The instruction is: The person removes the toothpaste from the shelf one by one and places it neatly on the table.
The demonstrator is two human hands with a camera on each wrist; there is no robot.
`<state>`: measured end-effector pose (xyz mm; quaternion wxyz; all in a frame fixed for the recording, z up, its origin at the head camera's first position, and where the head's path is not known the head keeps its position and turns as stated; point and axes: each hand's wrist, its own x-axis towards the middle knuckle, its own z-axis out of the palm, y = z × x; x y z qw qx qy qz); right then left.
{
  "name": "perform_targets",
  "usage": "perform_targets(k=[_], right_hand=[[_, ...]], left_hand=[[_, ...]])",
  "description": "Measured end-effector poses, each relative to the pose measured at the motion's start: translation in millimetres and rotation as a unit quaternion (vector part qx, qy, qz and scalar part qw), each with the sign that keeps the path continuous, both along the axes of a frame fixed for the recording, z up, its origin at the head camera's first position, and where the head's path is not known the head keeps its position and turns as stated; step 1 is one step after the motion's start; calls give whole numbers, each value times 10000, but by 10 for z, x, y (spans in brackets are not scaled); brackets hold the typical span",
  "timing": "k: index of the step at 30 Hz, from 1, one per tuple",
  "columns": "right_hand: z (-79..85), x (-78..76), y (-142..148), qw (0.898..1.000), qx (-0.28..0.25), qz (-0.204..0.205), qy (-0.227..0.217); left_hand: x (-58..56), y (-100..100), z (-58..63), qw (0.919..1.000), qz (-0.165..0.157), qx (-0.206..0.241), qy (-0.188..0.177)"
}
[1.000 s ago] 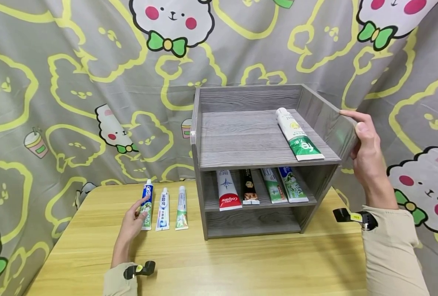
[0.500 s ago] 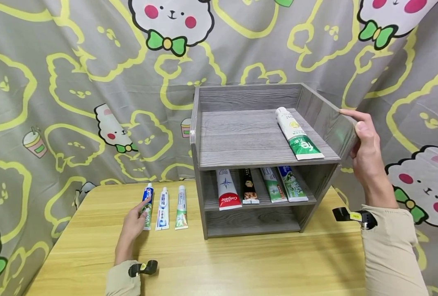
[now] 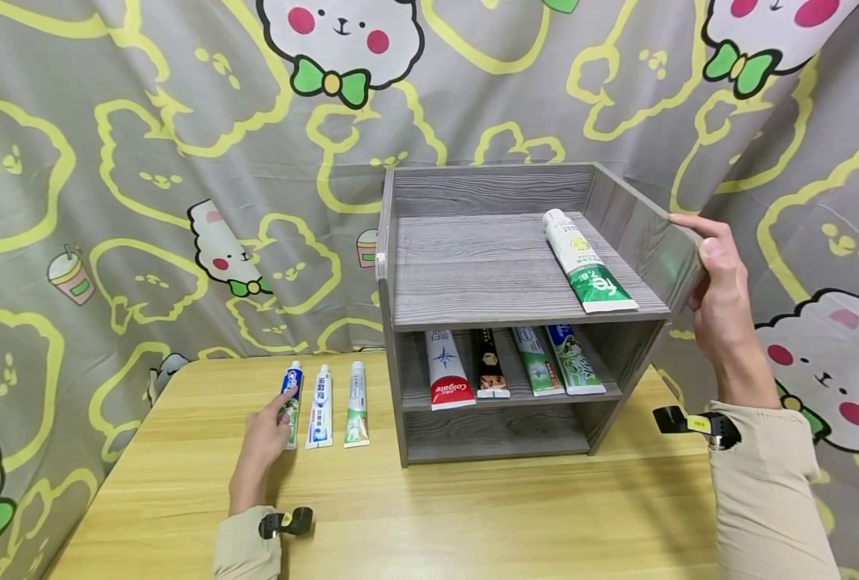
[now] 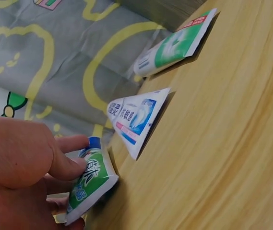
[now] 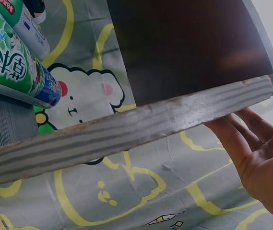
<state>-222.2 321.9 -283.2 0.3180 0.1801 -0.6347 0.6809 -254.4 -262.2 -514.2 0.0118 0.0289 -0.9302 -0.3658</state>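
In the head view my left hand (image 3: 266, 431) is at the left of the table, on a blue-and-green toothpaste tube (image 3: 293, 379). The left wrist view has its thumb over the printed face and fingers round the sides of that tube (image 4: 95, 175), whose flat end is tilted. To its right lie a white-and-blue tube (image 3: 320, 407) and a white-and-green tube (image 3: 357, 403). My right hand (image 3: 719, 298) rests against the grey shelf unit's right side panel (image 3: 640, 225), index finger along the top edge. The right wrist view shows its fingers (image 5: 234, 139) against the panel's outer side.
The grey shelf unit (image 3: 466, 274) stands on the wooden table (image 3: 473, 524). A white-and-green tube (image 3: 589, 262) lies on its top. Several tubes, including a red-ended Colgate tube (image 3: 447, 370), lie on the middle shelf. A patterned curtain (image 3: 212, 161) hangs behind.
My left hand has shifted slightly to the right, and the blue-and-green tube's cap end has moved slightly down in the head view. The right hand stays on the panel.
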Motion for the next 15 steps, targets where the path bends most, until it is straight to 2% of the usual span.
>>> perform_targets(k=[3,8,15], right_hand=[[-4,-5,5,10000,34,74,19],[-7,-2,-18,10000,-47,8,25],[-6,4,-21,9999,-115,-125,23]], left_hand=[[13,-17,6,10000,-10,-15,-24],[27,-50,7,9996,-107,178,194],[22,-28,12,9980,12,439,465]])
